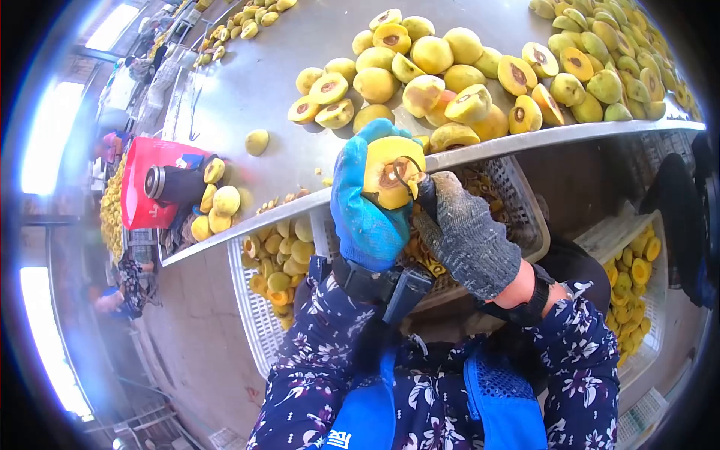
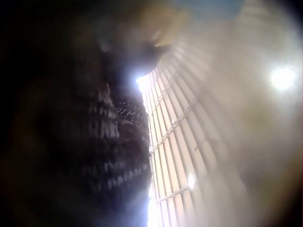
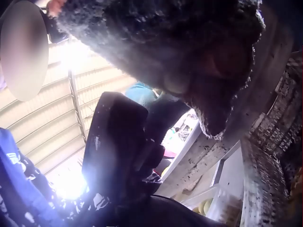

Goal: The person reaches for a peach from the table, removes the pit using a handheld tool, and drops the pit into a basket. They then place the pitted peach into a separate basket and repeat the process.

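Observation:
In the head view my left hand (image 1: pixel 367 210), in a blue glove, cups a yellow peach half (image 1: pixel 386 169) with its cut face up and the brown pit hollow showing. My right hand (image 1: pixel 476 236), in a grey knit glove, grips the dark handle of a pitting knife (image 1: pixel 426 191). Its thin curved metal loop lies over the middle of the cut face, with a scrap of flesh beside it. Both hands are just off the metal table's front edge. The right wrist view has the grey glove (image 3: pixel 189 42) large and dark; the left wrist view is mostly blurred.
Peach halves (image 1: pixel 431 56) are heaped on the metal table (image 1: pixel 225 97). Below its raised rim stand white crates (image 1: pixel 259 322) of peaches and a crate (image 1: pixel 525 202) with scraps. A red bag (image 1: pixel 142 187) and a dark flask (image 1: pixel 176 184) sit at left.

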Available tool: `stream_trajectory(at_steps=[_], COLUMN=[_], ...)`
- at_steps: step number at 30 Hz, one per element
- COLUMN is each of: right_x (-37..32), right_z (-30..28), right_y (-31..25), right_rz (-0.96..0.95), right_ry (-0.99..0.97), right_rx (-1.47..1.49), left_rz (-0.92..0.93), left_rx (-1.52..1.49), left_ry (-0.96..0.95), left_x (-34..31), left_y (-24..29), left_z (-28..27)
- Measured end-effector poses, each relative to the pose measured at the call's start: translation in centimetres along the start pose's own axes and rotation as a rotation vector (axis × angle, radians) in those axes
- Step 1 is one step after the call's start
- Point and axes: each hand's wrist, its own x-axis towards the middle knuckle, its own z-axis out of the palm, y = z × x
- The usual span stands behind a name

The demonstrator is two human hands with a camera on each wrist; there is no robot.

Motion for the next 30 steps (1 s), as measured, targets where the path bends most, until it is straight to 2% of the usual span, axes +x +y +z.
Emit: stream_trajectory(at_steps=[2, 6, 8, 12, 14, 18, 19, 22, 23, 27, 30], right_x=[-0.1, -0.2, -0.2, -0.3, -0.4, -0.7, -0.9, -1.3, -1.4, -2.0, -2.3], right_z=[0.0, 0.2, 0.3, 0.9, 0.9, 0.3, 0.3, 0.1, 0.1, -0.7, -1.3], right_y=[-0.1, -0.1, -0.3, 0.0, -0.2, -0.9, -1.0, -1.0, -1.1, -1.0, -1.1], right_rz=[0.005, 0.031, 0.058, 0.038, 0.124, 0.152, 0.148, 0.173, 0.196, 0.145, 0.118], right_ry=[-0.003, -0.006, -0.024, 0.001, -0.051, -0.096, -0.108, -0.146, -0.17, -0.201, -0.253], right_rx=[0.029, 0.087, 0.082, 0.117, 0.121, 0.22, 0.203, 0.212, 0.237, 0.222, 0.379], left_rz=[0.091, 0.06, 0.069, 0.1, 0.123, 0.149, 0.169, 0.211, 0.225, 0.189, 0.132], left_rx=[0.054, 0.006, 0.061, 0.153, 0.201, 0.289, 0.373, 0.349, 0.361, 0.334, 0.386], left_ry=[-0.071, -0.03, -0.091, -0.04, -0.113, -0.219, -0.211, -0.145, -0.201, -0.245, -0.336], left_x=[-0.1, -0.2, 0.0, -0.3, -0.4, -0.6, -0.8, -1.1, -0.7, -0.5, -0.3], left_y=[-0.1, -0.4, -0.5, -0.6, -0.7, -0.5, -0.3, -0.5, -0.5, -0.3, 0.1], left_z=[0.2, 0.1, -0.9, -0.2, -0.6, -0.9, -0.7, 0.0, -0.6, -1.2, -1.4])
